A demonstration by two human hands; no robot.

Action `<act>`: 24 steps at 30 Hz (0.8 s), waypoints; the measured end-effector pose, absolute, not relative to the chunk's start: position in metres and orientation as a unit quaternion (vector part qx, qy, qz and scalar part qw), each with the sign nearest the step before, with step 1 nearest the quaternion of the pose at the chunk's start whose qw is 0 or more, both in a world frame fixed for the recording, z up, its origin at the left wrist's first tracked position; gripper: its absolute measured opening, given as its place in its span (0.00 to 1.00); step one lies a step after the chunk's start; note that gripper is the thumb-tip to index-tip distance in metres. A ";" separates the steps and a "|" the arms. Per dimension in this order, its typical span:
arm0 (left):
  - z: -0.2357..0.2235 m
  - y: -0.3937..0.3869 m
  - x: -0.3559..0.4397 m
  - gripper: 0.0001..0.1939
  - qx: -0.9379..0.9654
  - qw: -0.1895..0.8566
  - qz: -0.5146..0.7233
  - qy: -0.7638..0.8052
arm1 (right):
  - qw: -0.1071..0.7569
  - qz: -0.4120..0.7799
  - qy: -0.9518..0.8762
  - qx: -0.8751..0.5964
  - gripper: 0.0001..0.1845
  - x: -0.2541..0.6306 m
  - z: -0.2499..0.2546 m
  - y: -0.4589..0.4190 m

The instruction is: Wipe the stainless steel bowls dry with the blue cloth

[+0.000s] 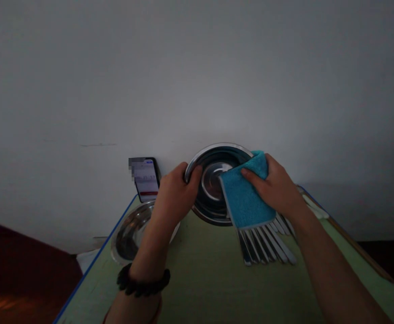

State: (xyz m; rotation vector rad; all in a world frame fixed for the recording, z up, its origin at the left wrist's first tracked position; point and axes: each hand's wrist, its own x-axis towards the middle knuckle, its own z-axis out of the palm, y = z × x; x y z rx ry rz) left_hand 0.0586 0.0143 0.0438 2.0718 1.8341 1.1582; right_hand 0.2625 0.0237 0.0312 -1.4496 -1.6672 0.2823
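A shiny steel bowl (213, 180) is held up above the table, tilted so that its inside faces me. My left hand (179, 191) grips its left rim, with the thumb inside and the fingers hidden behind. At the right rim, my right hand (273, 184) is closed on a blue cloth (251, 198), thumb on top. The cloth is folded over the bowl's rim and hangs down across its right side. Below the cloth lie several pieces of metal cutlery (266, 245), handles toward me, their far ends hidden.
A second steel bowl (124, 238) stands on the green table (210, 279), partly behind my left forearm. A phone (147, 180) leans against the white wall (197, 81) at the table's far edge. Something white (314, 207) lies near the right edge, partly covered by my right arm.
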 end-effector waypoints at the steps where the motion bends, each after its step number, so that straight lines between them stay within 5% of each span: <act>1: 0.044 0.014 0.058 0.17 0.691 0.074 0.382 0.609 | 0.440 0.107 -0.672 -0.586 0.14 0.262 0.032 0.022; 8: 0.044 0.013 0.058 0.15 0.708 0.031 0.340 0.618 | 0.413 0.088 -0.694 -0.583 0.12 0.264 0.039 0.016; 16: 0.040 0.010 0.061 0.17 0.825 0.049 0.222 0.517 | 0.262 0.110 -0.812 -0.510 0.11 0.256 0.037 0.011; 24: 0.033 0.021 0.056 0.22 0.729 0.032 0.348 0.588 | 0.423 0.095 -0.663 -0.611 0.20 0.242 0.018 0.028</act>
